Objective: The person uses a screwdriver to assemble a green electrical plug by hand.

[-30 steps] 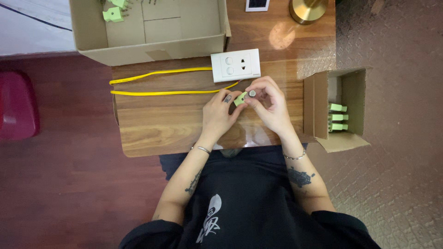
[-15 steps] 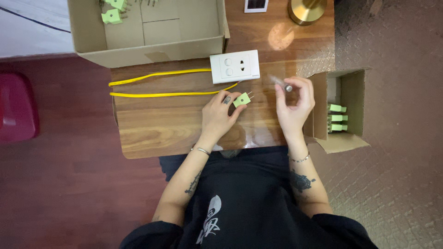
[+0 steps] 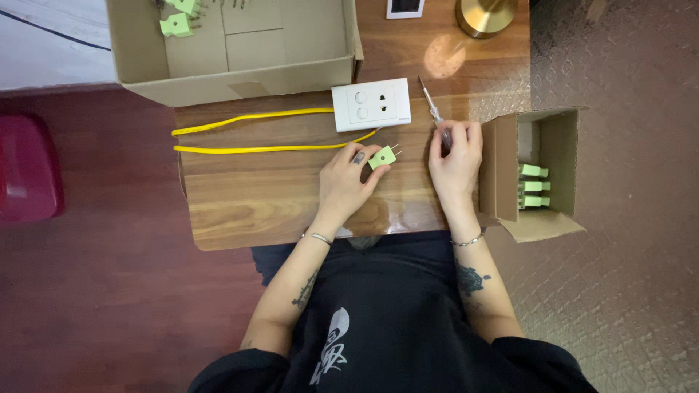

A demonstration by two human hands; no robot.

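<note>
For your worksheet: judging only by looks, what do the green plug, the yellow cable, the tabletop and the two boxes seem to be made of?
Green plug: probably moulded plastic, matt, with thin metal-looking prongs.
Yellow cable: likely plastic or rubber sheath; it bends smoothly.
Tabletop: wood or wood-look laminate, glossy; grain and lamp glare show.
Large box and small box: brown cardboard, dull, with folded flaps.

the plug (image 3: 382, 156) is pale green, with silvery prongs. the cable (image 3: 255, 149) is bright yellow. the socket plate (image 3: 370, 104) is white. the table (image 3: 247, 196) is brown wood, streaked with grain. both boxes (image 3: 247, 69) are plain tan cardboard, with more pale green plugs (image 3: 533, 186) inside. the lamp base (image 3: 484, 14) is brass-gold.
</note>
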